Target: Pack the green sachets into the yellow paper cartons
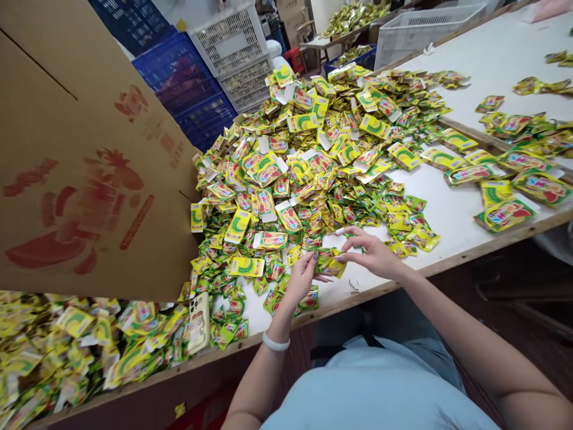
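My left hand point(302, 276) is closed around a few small green-and-yellow candy sachets point(330, 263), its thumb on top of them. At their right end is my right hand point(376, 255), fingers spread apart, with the lowest fingertip against or very near the sachets' edge. Whether it grips them is hard to see, but the upper fingers are lifted away. Just beyond the hands lie loose sachets point(308, 228) and a flat yellow-green candy box point(270, 240). More sachets point(308, 298) rest on the table beside my left wrist.
A large heap of boxes and sachets point(313, 161) covers the white table point(439, 209). A big cardboard carton point(170, 251) stands at left, with a phone point(199, 322) beside it. Filled boxes point(505, 214) lie at right. Blue crates point(165, 71) and white crates point(233, 42) are stacked behind.
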The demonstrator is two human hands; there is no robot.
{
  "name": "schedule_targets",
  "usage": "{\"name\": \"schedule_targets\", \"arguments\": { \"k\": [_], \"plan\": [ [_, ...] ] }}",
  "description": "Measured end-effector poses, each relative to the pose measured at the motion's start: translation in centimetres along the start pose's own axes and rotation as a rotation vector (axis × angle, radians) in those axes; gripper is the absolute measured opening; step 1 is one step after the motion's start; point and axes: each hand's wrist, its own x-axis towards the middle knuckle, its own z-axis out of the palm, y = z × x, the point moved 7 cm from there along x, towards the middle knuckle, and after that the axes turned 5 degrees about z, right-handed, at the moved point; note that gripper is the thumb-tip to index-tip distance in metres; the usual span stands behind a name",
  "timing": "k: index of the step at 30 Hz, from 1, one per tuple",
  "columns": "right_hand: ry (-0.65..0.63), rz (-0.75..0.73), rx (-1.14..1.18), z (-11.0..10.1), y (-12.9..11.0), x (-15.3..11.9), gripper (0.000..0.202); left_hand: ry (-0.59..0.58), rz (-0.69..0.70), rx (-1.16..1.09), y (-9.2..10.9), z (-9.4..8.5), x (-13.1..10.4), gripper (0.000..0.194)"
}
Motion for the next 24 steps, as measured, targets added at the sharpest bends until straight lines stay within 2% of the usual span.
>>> {"name": "schedule_targets", "arguments": {
  "k": [4,7,10,11,13,14,15,17,19,20,22,23,24],
  "plan": [
    [-0.131,-0.043,-0.084,2.9,0.0,0.7,0.026,-0.079,-0.041,-0.088,1.2,1.1,-0.9,0.054],
    [-0.21,-0.057,-0.242,3.4,0.2,0.8,0.02,-0.146,-0.027,-0.048,1.4,1.4,-1.5,0.052],
    [-0.263,-0.006,-0.273,3.3,0.5,0.5,0.008,-0.137,0.012,0.048,0.9,1.5,-1.8,0.051],
    [-0.294,0.024,-0.24,3.4,0.7,0.3,0.011,-0.128,0.024,0.093,0.7,1.7,-1.9,0.053],
    [-0.367,0.074,-0.184,3.7,1.3,-0.2,0.04,-0.132,0.055,0.215,0.4,2.4,-2.1,0.056],
    [-0.404,0.086,-0.189,3.9,1.6,-0.6,0.045,-0.145,0.072,0.287,0.4,2.8,-2.3,0.057],
    [-0.437,0.089,-0.221,4.1,1.9,-0.9,0.041,-0.162,0.087,0.357,0.4,3.1,-2.4,0.059],
    [-0.464,0.077,-0.337,4.2,2.5,-1.4,0.016,-0.2,0.099,0.472,0.7,3.2,-2.3,0.064],
    [-0.417,0.051,-0.468,3.8,3.2,-1.9,0.015,-0.15,0.069,0.591,1.3,1.2,-1.7,0.071],
    [-0.363,0.044,-0.542,3.4,3.5,-2.1,0.017,-0.053,0.029,0.677,1.7,-0.9,-1.1,0.073],
    [-0.243,0.06,-0.715,2.4,4.3,-2.6,0.018,0.278,-0.113,0.893,2.8,-6.9,-0.2,0.077],
    [-0.208,0.082,-0.799,2.0,4.8,-2.9,0.018,0.471,-0.21,1.009,3.4,-10.2,-0.1,0.079],
    [-0.2,0.108,-0.871,1.9,5.3,-3.2,0.018,0.611,-0.308,1.086,3.8,-12.8,0.1,0.083]
  ]
}}
